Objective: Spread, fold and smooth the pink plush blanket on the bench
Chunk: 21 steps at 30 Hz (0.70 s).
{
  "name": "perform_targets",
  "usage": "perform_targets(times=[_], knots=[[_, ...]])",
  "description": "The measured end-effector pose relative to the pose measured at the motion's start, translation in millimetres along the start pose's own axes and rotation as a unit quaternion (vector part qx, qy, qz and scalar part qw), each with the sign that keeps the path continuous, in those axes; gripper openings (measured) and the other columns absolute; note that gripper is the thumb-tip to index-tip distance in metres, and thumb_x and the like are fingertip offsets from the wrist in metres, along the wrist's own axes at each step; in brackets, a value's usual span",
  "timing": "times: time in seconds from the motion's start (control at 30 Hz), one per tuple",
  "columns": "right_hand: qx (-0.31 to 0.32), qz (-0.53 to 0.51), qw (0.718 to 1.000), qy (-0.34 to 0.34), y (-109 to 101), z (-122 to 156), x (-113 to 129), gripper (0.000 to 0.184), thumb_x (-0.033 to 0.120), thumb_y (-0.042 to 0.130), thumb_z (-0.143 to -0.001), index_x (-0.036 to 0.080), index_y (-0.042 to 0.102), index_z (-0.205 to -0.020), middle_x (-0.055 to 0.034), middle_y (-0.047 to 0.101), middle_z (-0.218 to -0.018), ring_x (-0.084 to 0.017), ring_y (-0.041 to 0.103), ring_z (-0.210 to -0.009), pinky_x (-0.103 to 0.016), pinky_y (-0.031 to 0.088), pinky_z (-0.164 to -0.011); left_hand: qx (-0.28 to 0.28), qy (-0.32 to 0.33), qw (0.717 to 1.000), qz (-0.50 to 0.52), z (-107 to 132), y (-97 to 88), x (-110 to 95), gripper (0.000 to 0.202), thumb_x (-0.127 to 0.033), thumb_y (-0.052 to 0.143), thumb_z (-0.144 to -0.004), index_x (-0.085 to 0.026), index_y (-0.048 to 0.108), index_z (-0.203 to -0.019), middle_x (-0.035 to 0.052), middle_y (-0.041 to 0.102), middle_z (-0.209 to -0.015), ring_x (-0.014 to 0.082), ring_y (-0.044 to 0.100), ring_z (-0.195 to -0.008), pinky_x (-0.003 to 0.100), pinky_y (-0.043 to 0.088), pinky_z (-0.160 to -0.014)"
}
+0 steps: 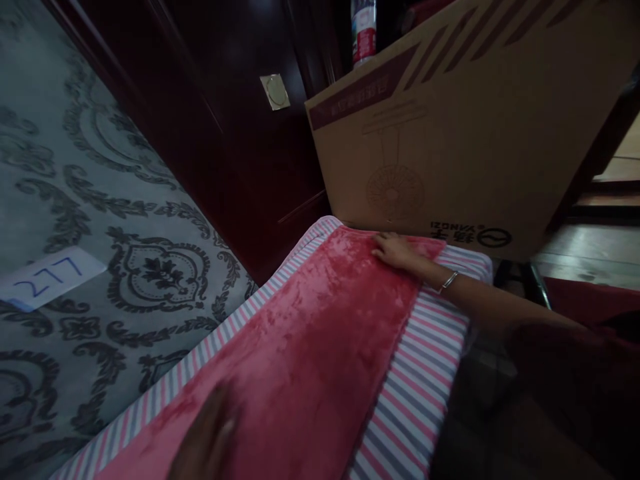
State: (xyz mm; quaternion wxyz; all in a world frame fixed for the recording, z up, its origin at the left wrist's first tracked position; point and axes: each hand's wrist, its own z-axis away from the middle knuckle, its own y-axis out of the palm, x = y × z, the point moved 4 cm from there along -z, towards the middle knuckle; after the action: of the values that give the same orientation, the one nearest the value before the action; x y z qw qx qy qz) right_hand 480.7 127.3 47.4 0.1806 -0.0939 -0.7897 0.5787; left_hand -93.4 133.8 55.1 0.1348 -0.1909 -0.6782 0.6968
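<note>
A red plush blanket point(310, 333) with pink, grey and white striped borders lies spread in front of me. My right hand point(395, 251) rests flat on its far end, fingers stretched out, with a silver bracelet point(449, 281) on the wrist. My left hand point(207, 437) lies near the bottom edge of the view on the red part, dark and blurred, fingers seemingly spread flat. Neither hand grips anything.
A large cardboard box point(450, 133) stands just behind the blanket's far end. Dark wooden cabinet doors point(225, 133) with a brass fitting point(275, 91) are at the back. A patterned grey wall point(100, 200) carries a paper labelled 277 point(47, 277). Wood floor point(590, 250) shows at right.
</note>
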Motion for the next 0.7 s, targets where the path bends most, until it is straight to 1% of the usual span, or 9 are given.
perform_targets(times=[0.07,0.17,0.23,0.27,0.3,0.37,0.5,0.6,0.7], knots=[[0.035,-0.025,0.998,-0.042,14,-11,26,0.061,0.045,0.042,-0.098,0.020,0.041,-0.154,-0.0151,0.036,-0.159,-0.034,0.035,-0.143,-0.052,0.032,-0.116,0.006,0.059,0.997,0.058,-43,6.8,-59,0.065,-0.048,0.034,-0.096,-0.030,0.029,-0.158,-0.0017,0.030,-0.164,0.0215,0.029,-0.151,0.038,0.027,-0.126],[0.081,-0.043,0.992,-0.081,37,-27,55,0.065,0.055,0.039,-0.099,0.029,0.033,-0.158,-0.0096,0.022,-0.165,-0.036,0.020,-0.151,-0.061,0.025,-0.117,0.069,0.211,0.973,0.061,-100,15.6,-150,0.065,-0.052,0.032,-0.098,-0.026,0.033,-0.157,0.0014,0.025,-0.166,0.0251,0.020,-0.154,0.049,0.015,-0.127],[0.092,-0.037,0.990,-0.096,51,-40,64,0.064,0.058,0.037,-0.099,0.032,0.034,-0.158,-0.0087,0.021,-0.165,-0.037,0.019,-0.151,-0.064,0.023,-0.116,0.075,0.245,0.966,0.040,-131,21.0,-185,0.063,-0.052,0.032,-0.099,-0.027,0.031,-0.157,0.0031,0.023,-0.166,0.0261,0.016,-0.155,0.054,0.012,-0.126],[0.095,-0.031,0.990,-0.104,57,-48,66,0.063,0.059,0.036,-0.099,0.033,0.034,-0.157,-0.0087,0.023,-0.165,-0.037,0.020,-0.150,-0.065,0.023,-0.116,0.070,0.250,0.965,0.025,-145,24.3,-192,0.063,-0.052,0.032,-0.100,-0.027,0.030,-0.157,0.0039,0.022,-0.166,0.0267,0.015,-0.155,0.056,0.011,-0.125],[0.097,-0.024,0.989,-0.111,62,-55,66,0.062,0.059,0.035,-0.099,0.034,0.035,-0.157,-0.0085,0.025,-0.164,-0.037,0.022,-0.150,-0.066,0.023,-0.116,0.059,0.250,0.966,0.010,-157,27.6,-193,0.062,-0.052,0.032,-0.100,-0.028,0.030,-0.157,0.0043,0.022,-0.166,0.0269,0.015,-0.155,0.057,0.011,-0.125],[0.103,-0.016,0.987,-0.125,71,-70,65,0.061,0.059,0.035,-0.100,0.035,0.037,-0.156,-0.0077,0.026,-0.164,-0.037,0.023,-0.150,-0.066,0.023,-0.116,0.035,0.229,0.973,-0.017,-179,32.8,-178,0.061,-0.052,0.031,-0.101,-0.029,0.030,-0.157,0.0046,0.022,-0.167,0.0275,0.015,-0.155,0.058,0.010,-0.124],[0.122,-0.014,0.983,-0.136,81,-101,62,0.060,0.058,0.033,-0.100,0.036,0.036,-0.156,-0.0053,0.022,-0.165,-0.038,0.019,-0.151,-0.069,0.019,-0.116,0.016,0.093,0.994,-0.047,-212,33.3,-120,0.062,-0.052,0.028,-0.101,-0.028,0.029,-0.158,0.0057,0.021,-0.167,0.0315,0.015,-0.155,0.062,0.015,-0.122],[0.131,-0.020,0.983,-0.125,86,-121,65,0.058,0.057,0.031,-0.101,0.038,0.037,-0.155,-0.0038,0.022,-0.166,-0.038,0.018,-0.151,-0.069,0.019,-0.116,0.021,0.024,0.999,-0.033,-222,30.3,-91,0.063,-0.052,0.024,-0.101,-0.027,0.026,-0.159,0.0060,0.023,-0.167,0.0326,0.015,-0.155,0.063,0.019,-0.121],[0.122,-0.025,0.985,-0.116,91,-137,69,0.057,0.056,0.030,-0.102,0.037,0.039,-0.155,-0.0043,0.023,-0.165,-0.037,0.020,-0.151,-0.067,0.022,-0.116,0.007,0.018,1.000,-0.023,-224,30.4,-85,0.065,-0.053,0.023,-0.101,-0.025,0.027,-0.158,0.0063,0.024,-0.167,0.0316,0.016,-0.155,0.061,0.018,-0.122]])
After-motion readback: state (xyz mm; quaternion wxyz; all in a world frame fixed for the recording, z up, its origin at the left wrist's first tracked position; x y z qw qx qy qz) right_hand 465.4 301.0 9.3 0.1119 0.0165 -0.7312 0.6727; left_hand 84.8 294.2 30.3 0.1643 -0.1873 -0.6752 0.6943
